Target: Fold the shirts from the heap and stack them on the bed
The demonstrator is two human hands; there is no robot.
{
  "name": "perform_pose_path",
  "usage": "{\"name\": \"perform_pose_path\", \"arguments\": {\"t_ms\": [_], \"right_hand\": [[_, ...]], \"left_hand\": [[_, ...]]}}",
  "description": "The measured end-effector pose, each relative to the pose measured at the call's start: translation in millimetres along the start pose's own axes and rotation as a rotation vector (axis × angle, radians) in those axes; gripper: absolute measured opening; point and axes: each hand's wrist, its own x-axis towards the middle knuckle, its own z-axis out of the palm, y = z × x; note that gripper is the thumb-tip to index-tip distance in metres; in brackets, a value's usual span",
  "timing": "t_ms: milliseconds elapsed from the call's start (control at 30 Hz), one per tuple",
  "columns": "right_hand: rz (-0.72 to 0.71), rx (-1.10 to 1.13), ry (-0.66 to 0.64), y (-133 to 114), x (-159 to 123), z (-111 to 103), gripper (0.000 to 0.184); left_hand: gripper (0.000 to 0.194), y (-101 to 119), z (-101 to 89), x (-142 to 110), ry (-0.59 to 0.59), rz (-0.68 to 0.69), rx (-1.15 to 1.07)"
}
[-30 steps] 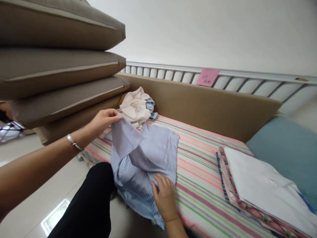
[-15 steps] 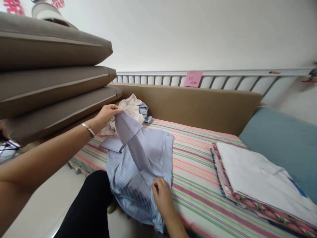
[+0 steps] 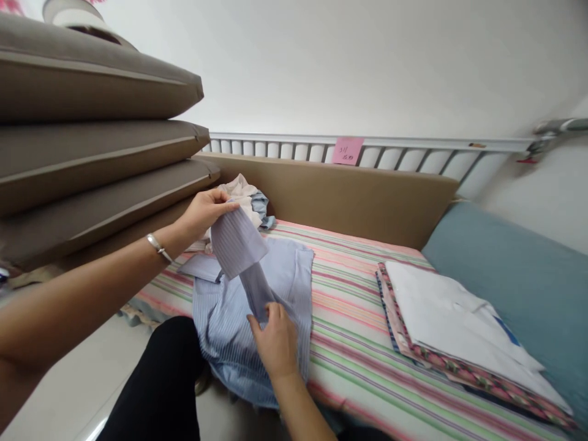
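A light blue striped shirt [image 3: 248, 343] lies on the striped bedding, its lower part hanging over the front edge. My left hand [image 3: 209, 211] is closed in a pinch on the end of one sleeve and holds the wide cuff [image 3: 236, 242] raised above the shirt. Lower down that same sleeve, my right hand [image 3: 275, 340] has thumb and fingers closed around the fabric; its fingertips are partly hidden. Between my hands the sleeve slopes down to the right. The other cuff [image 3: 202, 267] rests flat on the left.
Folded clothes [image 3: 459, 312], white on top, are stacked on the right beside a blue-green cushion [image 3: 496, 263]. Crumpled clothes [image 3: 257, 205] lie at the back left. Thick brown cushions [image 3: 101, 141] are piled on the left. A brown backrest [image 3: 340, 193] runs along the rear.
My right hand has moved up and left from the shirt's lower right side onto the raised sleeve. My left hand still grips the cuff. The view has shifted slightly right.
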Motion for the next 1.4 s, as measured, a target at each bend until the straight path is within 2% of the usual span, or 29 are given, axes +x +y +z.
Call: {"name": "perform_pose_path", "arguments": {"t_ms": [67,167,400,500,667,767,833,933,1067,1233,1400], "right_hand": [[0.009,-0.089,0.012,-7.6,9.3,6.6,0.024],[0.027,-0.148,-0.021,-8.4,19.5,13.1,0.005],[0.051,0.086,-0.061,-2.0,11.3,3.8,0.011],[0.047,-0.003,-0.054,-3.4,7.1,2.5,0.009],[0.047,-0.253,-0.025,-12.4,14.5,20.2,0.027],[0.058,-0.300,-0.036,-17.2,22.3,31.5,0.015],[0.043,-0.255,-0.041,-18.7,24.6,33.1,0.004],[0.008,-0.091,-0.028,-18.9,21.0,26.3,0.009],[0.037,0.166,-0.057,-14.4,11.1,13.2,0.009],[0.216,0.418,-0.113,4.9,15.9,4.6,0.009],[0.352,0.566,-0.092,40.4,36.6,0.1,0.011]], "left_hand": [[0.026,2.3,0.5,-1.2,-0.005,0.001,0.012],[0.026,-1.6,-2.5,0.8,-0.003,-0.003,0.017],[0.020,-17.7,-8.5,13.1,0.074,-0.049,-0.051],[0.019,-19.6,-5.6,16.9,0.104,-0.081,-0.070],[0.018,-10.6,2.9,15.1,0.081,-0.070,-0.070],[0.018,-3.9,4.9,14.3,0.064,-0.051,-0.081],[0.017,-2.9,2.9,16.2,0.060,-0.048,-0.083],[0.016,-10.0,-3.9,22.6,0.084,-0.040,-0.048],[0.015,-35.3,-8.6,33.1,0.130,-0.037,0.014],[0.016,-73.8,11.2,54.4,0.118,-0.091,0.157],[0.012,-103.0,59.5,98.6,0.021,-0.082,0.500]]}}
